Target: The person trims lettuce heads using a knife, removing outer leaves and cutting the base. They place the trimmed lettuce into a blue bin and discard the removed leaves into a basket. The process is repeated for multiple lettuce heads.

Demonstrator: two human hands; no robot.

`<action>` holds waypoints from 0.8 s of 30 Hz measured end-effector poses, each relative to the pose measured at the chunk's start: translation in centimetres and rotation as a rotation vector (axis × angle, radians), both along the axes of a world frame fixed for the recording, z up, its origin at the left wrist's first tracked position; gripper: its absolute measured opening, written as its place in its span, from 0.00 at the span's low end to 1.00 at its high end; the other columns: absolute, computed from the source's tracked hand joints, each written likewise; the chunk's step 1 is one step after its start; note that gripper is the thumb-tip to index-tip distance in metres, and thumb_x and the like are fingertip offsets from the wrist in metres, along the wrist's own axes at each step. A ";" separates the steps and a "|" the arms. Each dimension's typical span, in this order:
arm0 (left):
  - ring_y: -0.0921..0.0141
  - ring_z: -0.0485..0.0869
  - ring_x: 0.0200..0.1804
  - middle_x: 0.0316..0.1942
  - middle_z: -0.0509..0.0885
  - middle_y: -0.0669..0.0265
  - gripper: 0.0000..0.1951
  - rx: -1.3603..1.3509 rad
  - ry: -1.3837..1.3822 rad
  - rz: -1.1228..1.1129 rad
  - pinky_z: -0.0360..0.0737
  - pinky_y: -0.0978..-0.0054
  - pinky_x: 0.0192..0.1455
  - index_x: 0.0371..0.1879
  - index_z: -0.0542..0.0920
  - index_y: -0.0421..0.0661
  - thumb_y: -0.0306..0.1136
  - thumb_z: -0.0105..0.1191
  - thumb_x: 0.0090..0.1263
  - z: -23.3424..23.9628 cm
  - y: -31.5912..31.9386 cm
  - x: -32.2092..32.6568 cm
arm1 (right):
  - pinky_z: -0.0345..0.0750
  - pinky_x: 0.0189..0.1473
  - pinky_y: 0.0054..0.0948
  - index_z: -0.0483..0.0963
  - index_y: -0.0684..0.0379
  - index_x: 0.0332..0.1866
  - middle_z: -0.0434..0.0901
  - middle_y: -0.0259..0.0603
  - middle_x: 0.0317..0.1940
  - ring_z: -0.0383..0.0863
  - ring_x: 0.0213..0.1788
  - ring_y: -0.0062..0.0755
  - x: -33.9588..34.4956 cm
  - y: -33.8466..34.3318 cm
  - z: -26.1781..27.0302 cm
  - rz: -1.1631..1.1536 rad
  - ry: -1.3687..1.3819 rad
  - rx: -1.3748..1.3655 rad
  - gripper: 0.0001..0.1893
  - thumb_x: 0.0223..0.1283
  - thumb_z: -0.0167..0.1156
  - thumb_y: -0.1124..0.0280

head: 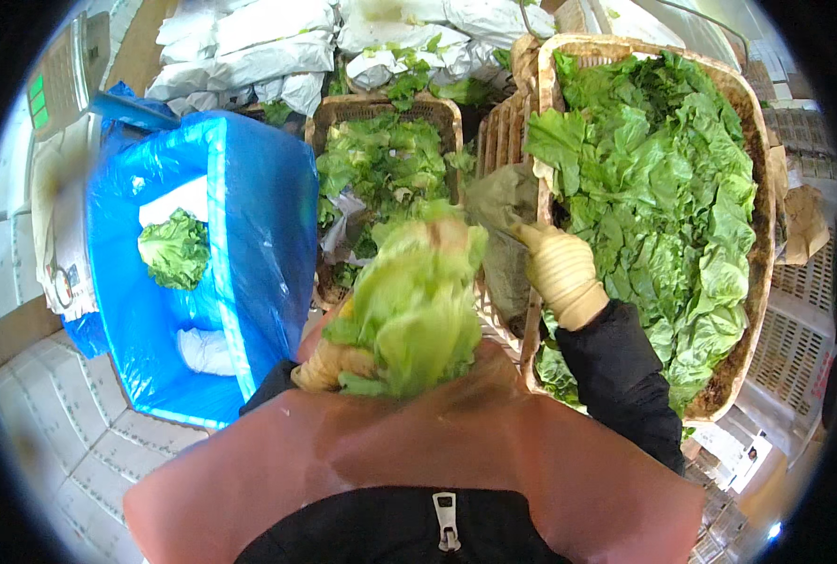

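Note:
My left hand [335, 364], in a pale yellow glove, holds a head of lettuce [418, 303] from below and its left side, in front of my reddish apron [390, 451]. The cut stem end points away from me, and motion blurs the head. My right hand [566, 271], gloved too, is closed with its index finger pointing left; it seems to grip a knife [497, 224], whose blurred blade blends with the grey-brown cloth behind it. To the left, one lettuce [174, 249] lies inside a container lined with blue plastic [270, 233].
A large stained crate [760, 282] full of lettuce [658, 183] stands at right. Ahead, a smaller crate [383, 106] holds loose leaves [390, 155]. White plastic-wrapped bundles [270, 42] are stacked behind. A device with a green-lit display [37, 102] is at far left.

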State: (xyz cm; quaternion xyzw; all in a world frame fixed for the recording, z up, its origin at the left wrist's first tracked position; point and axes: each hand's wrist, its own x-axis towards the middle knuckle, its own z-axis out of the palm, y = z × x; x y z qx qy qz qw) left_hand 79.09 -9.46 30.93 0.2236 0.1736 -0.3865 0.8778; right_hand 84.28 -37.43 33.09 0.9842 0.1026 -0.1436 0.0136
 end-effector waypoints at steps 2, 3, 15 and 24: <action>0.61 0.75 0.69 0.70 0.73 0.59 0.48 -0.030 0.021 0.139 0.76 0.59 0.69 0.75 0.63 0.47 0.39 0.75 0.54 -0.8 -0.5 -0.2 | 0.82 0.31 0.34 0.78 0.48 0.63 0.87 0.45 0.37 0.86 0.29 0.36 0.2 0.0 0.1 -0.134 -0.030 0.450 0.25 0.59 0.61 0.77; 0.61 0.75 0.69 0.69 0.73 0.59 0.48 -0.014 -0.020 0.188 0.76 0.59 0.70 0.75 0.63 0.46 0.42 0.75 0.55 -1.3 -0.8 -0.2 | 0.81 0.37 0.29 0.77 0.53 0.65 0.87 0.43 0.39 0.83 0.31 0.30 -0.1 0.3 0.6 -0.457 0.236 0.747 0.26 0.58 0.63 0.77; 0.65 0.77 0.65 0.67 0.76 0.60 0.45 0.099 -0.146 0.039 0.75 0.63 0.68 0.72 0.68 0.41 0.69 0.53 0.68 -12.0 1.8 2.4 | 0.78 0.60 0.33 0.80 0.60 0.57 0.83 0.47 0.53 0.82 0.56 0.42 1.4 2.5 5.4 -0.072 -0.327 0.861 0.23 0.52 0.69 0.81; 0.62 0.77 0.66 0.67 0.76 0.58 0.42 -0.148 -0.069 -0.053 0.75 0.57 0.69 0.72 0.68 0.44 0.66 0.51 0.71 -11.0 -1.0 0.7 | 0.81 0.30 0.32 0.77 0.52 0.49 0.81 0.33 0.44 0.85 0.33 0.33 0.1 5.0 2.2 0.277 -0.301 0.211 0.14 0.55 0.59 0.74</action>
